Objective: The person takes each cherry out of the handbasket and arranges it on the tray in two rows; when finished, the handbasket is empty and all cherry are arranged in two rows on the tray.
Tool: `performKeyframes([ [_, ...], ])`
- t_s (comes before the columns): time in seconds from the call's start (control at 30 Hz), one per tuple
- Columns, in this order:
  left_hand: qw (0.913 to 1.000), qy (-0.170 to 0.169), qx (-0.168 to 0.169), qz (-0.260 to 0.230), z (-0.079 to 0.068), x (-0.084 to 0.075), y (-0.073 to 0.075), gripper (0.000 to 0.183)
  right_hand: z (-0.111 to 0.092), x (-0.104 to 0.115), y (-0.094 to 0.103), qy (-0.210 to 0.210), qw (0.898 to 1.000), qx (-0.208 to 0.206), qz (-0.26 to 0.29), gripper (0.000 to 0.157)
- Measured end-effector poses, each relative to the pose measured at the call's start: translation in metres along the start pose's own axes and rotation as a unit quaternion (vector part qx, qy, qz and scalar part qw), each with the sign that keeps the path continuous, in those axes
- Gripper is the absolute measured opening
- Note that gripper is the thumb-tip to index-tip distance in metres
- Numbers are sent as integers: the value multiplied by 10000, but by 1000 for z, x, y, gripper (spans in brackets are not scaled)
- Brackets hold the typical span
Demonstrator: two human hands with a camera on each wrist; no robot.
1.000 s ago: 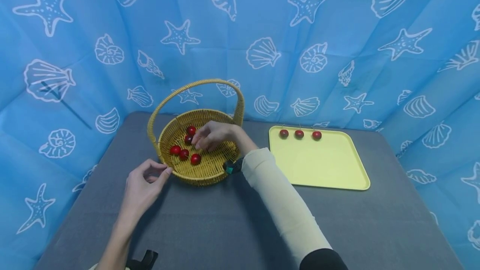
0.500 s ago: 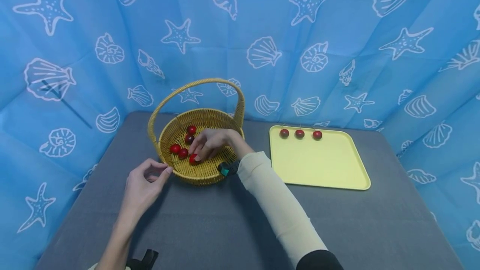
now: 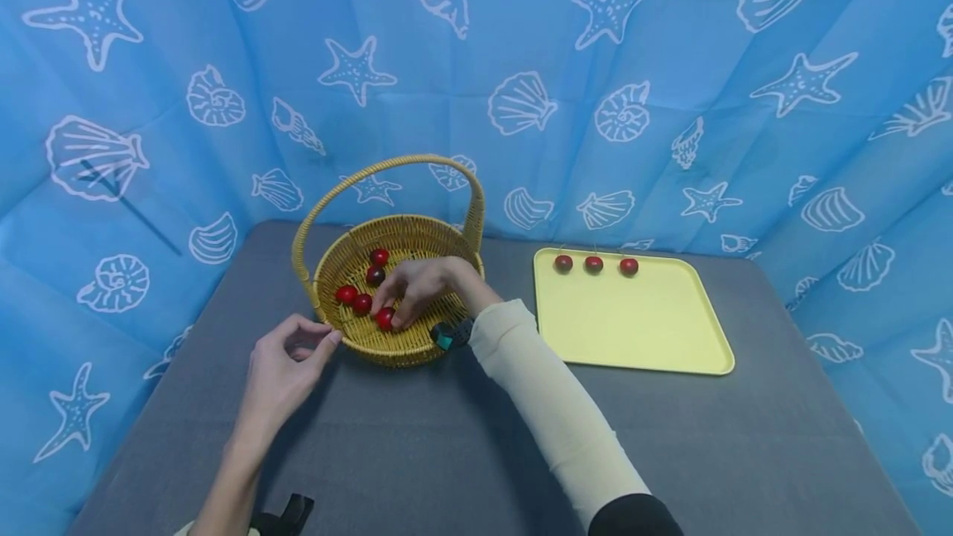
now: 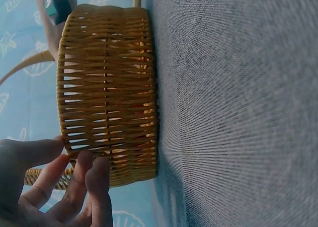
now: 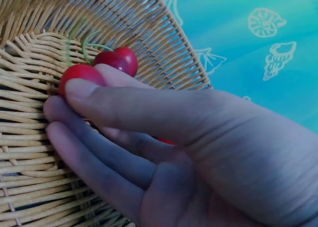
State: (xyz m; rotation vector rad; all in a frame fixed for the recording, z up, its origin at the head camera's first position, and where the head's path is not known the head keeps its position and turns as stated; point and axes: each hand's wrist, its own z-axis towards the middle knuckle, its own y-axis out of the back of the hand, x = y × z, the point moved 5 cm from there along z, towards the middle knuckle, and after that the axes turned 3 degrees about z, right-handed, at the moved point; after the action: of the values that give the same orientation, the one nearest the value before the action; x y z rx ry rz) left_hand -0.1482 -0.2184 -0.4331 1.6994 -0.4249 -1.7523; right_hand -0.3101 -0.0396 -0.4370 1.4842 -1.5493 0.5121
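A round wicker basket [image 3: 390, 356] with a tall arched handle stands on the grey table, several red cherries [image 3: 346, 294] lying in its left part. My left hand [image 3: 286, 362] pinches the basket's near-left rim between thumb and fingertips; the left wrist view shows this against the woven wall [image 4: 107, 98]. Reaching into the basket from the right, my right hand [image 3: 420, 284] holds a cherry [image 5: 82, 77] between its thumb and index finger, low over the woven bottom. Two more cherries [image 5: 112, 61] with green stems lie just beyond it in the right wrist view.
Right of the basket lies a yellow rectangular tray [image 3: 633, 321]. Three cherries stand in a row along its far edge, among them a middle cherry [image 3: 593, 265]. A blue curtain [image 3: 476, 64] with white shells and starfish hangs behind the table.
My right hand has moved down and slightly left inside the basket and taken hold of the nearest cherry. My left hand stays at the rim.
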Motion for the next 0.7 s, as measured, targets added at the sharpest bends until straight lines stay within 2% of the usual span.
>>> performKeyframes([
  [0.2, 10000, -43, -24, -8, 0, 1, 0, 22, -9, 1, 6, 71, 9977, -197, 651, 35],
  [0.33, 9999, -45, -19, -109, 0, 0, 1, 23, -19, 1, 16, 312, 9973, -402, 533, 37],
  [0.47, 9999, -39, -43, -94, 0, 1, 1, 22, -35, 5, 25, 788, 9953, -436, 366, 40],
  [0.57, 9999, -67, -65, -65, 0, 2, 0, 21, -50, 7, 32, 1074, 9926, -440, 361, 37],
  [0.7, 9999, -112, -79, -50, 0, 3, -1, 21, -74, 6, 40, 1204, 9905, -561, 354, 31],
])
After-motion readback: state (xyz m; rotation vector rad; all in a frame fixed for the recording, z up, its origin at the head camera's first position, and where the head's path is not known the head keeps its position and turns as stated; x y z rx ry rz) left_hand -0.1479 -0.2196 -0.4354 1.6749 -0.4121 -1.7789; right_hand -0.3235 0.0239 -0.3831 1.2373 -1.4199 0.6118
